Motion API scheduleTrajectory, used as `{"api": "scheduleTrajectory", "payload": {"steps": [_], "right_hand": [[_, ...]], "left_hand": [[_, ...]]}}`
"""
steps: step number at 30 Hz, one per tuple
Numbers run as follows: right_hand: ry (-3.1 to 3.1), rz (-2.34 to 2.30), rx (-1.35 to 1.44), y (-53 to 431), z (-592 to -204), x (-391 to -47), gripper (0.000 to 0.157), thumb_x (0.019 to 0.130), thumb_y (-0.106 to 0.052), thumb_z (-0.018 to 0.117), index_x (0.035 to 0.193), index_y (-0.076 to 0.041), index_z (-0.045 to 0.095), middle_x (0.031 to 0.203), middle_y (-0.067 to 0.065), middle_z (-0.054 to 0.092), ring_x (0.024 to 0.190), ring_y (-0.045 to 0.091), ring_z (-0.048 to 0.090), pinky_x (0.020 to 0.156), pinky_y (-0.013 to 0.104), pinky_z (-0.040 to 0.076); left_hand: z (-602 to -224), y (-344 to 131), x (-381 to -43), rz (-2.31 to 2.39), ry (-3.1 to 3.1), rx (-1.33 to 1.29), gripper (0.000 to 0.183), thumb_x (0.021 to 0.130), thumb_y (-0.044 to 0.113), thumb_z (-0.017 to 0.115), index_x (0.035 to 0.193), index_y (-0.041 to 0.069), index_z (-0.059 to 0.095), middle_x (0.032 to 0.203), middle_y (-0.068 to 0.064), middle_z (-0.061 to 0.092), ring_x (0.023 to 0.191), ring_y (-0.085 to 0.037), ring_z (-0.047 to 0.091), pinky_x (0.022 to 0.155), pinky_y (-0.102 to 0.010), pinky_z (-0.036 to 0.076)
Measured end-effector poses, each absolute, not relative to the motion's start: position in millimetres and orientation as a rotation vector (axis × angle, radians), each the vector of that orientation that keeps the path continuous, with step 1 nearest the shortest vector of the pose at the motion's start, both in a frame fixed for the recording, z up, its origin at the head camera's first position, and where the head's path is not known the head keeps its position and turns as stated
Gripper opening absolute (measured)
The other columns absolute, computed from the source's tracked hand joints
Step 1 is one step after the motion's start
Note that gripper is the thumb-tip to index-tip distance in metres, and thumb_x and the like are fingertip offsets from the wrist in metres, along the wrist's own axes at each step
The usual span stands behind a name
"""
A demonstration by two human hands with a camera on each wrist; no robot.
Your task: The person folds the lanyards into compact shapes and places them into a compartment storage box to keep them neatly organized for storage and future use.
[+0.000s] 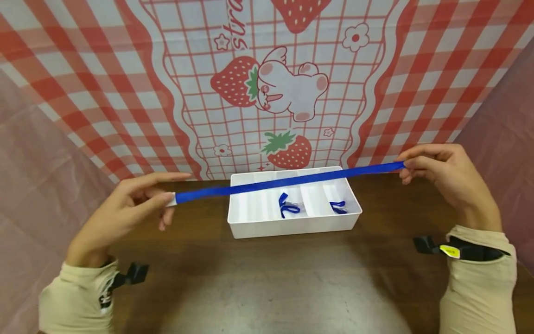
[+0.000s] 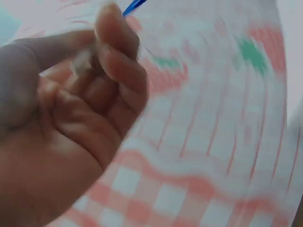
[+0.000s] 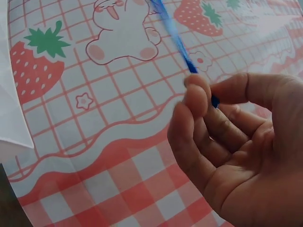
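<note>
A flat blue strap is stretched nearly straight above the white box, its right end higher than its left. My left hand pinches its whitish end between thumb and fingers. At the other end, my right hand pinches the blue band; the right wrist view shows a short blue tip poking out past the fingers. Inside the white divided box lie a folded blue strap and another small blue loop. Only a sliver of the strap shows in the left wrist view.
The box stands on a dark wooden table, close against a hanging red-and-white checked cloth with strawberries. Pinkish fabric hangs at both sides. Small black devices are strapped to both wrists over beige sleeves.
</note>
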State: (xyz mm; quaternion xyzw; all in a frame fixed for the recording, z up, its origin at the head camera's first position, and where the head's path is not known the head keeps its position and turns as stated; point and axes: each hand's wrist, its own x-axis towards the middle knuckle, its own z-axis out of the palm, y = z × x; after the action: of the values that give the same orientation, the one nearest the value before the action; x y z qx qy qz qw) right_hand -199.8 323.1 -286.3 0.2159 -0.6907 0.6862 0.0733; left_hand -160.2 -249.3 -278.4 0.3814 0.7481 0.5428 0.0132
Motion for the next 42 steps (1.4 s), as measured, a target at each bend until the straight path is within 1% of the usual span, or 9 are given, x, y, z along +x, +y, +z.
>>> {"api": "scheduleTrajectory", "payload": {"steps": [5,9,15,19,22,29,33,37,42], "right_hand": [[-2.092,2.104,0.666,318,-287,-202,0.011,0.098,0.009,0.051,0.096,0.015,0.060,0.087,0.013,0.064,0.063,0.021,0.064,0.060,0.028,0.056],[-2.078,2.105,0.665,313,-286,-203,0.010,0.098,0.008,0.051,0.094,0.016,0.057,0.083,0.014,0.060,0.061,0.022,0.060,0.058,0.028,0.055],[-2.113,2.053,0.579,314,-287,-206,0.011,0.097,0.006,0.055,0.094,0.015,0.058,0.079,0.013,0.062,0.059,0.022,0.060,0.056,0.028,0.053],[-2.336,1.833,0.485,314,-289,-208,0.009,0.098,0.000,0.058,0.097,0.007,0.064,0.074,0.012,0.068,0.061,0.022,0.064,0.057,0.028,0.055],[-2.539,1.622,0.429,312,-290,-209,0.010,0.098,-0.004,0.059,0.103,0.001,0.065,0.076,0.010,0.071,0.065,0.024,0.069,0.061,0.031,0.058],[-2.755,1.449,0.366,296,-288,-211,0.023,0.098,-0.006,0.058,0.118,0.004,0.053,0.079,0.014,0.073,0.069,0.027,0.072,0.064,0.033,0.059],[-2.787,1.384,0.315,287,-286,-210,0.023,0.097,-0.007,0.059,0.118,0.002,0.053,0.078,0.016,0.072,0.068,0.026,0.071,0.065,0.032,0.059],[-2.773,1.373,0.346,281,-283,-206,0.022,0.098,-0.008,0.060,0.115,0.004,0.054,0.079,0.016,0.072,0.067,0.026,0.071,0.065,0.031,0.059],[-2.751,1.332,0.485,270,-278,-196,0.017,0.096,-0.006,0.064,0.107,0.006,0.059,0.081,0.014,0.072,0.067,0.022,0.071,0.065,0.028,0.059]], "left_hand": [[-280,-244,-155,2.027,1.548,1.524,0.034,0.097,-0.020,0.031,0.120,-0.018,0.055,0.085,-0.023,0.071,0.073,-0.031,0.071,0.065,-0.043,0.059],[-279,-233,-150,2.017,1.290,1.676,0.021,0.098,-0.007,0.046,0.111,-0.021,0.054,0.096,-0.026,0.072,0.085,-0.034,0.073,0.069,-0.043,0.059],[-268,-225,-138,1.808,1.308,1.784,0.025,0.092,-0.015,0.054,0.116,-0.020,0.052,0.103,-0.028,0.070,0.096,-0.036,0.071,0.078,-0.040,0.059],[-261,-212,-134,1.797,1.317,1.901,0.019,0.093,-0.014,0.052,0.111,-0.018,0.058,0.082,-0.025,0.069,0.072,-0.030,0.070,0.066,-0.028,0.056],[-259,-203,-134,1.816,1.324,2.044,0.014,0.090,-0.008,0.060,0.102,-0.014,0.064,0.072,-0.018,0.060,0.064,-0.022,0.055,0.059,-0.024,0.042],[-261,-192,-130,1.739,1.213,2.318,0.015,0.084,-0.001,0.072,0.080,-0.013,0.064,0.100,-0.029,0.067,0.095,-0.040,0.063,0.079,-0.040,0.052],[-256,-190,-115,1.663,1.469,2.193,0.004,0.086,-0.010,0.066,0.089,-0.013,0.065,0.090,-0.025,0.070,0.079,-0.032,0.071,0.067,-0.032,0.058],[-252,-188,-101,1.626,1.914,1.901,0.024,0.084,-0.019,0.064,0.103,-0.004,0.068,0.086,-0.014,0.071,0.071,-0.017,0.069,0.060,-0.024,0.055],[-257,-180,-96,1.638,2.211,1.540,0.031,0.085,-0.019,0.064,0.102,0.005,0.070,0.077,-0.003,0.069,0.064,-0.012,0.066,0.054,-0.025,0.055]]}}
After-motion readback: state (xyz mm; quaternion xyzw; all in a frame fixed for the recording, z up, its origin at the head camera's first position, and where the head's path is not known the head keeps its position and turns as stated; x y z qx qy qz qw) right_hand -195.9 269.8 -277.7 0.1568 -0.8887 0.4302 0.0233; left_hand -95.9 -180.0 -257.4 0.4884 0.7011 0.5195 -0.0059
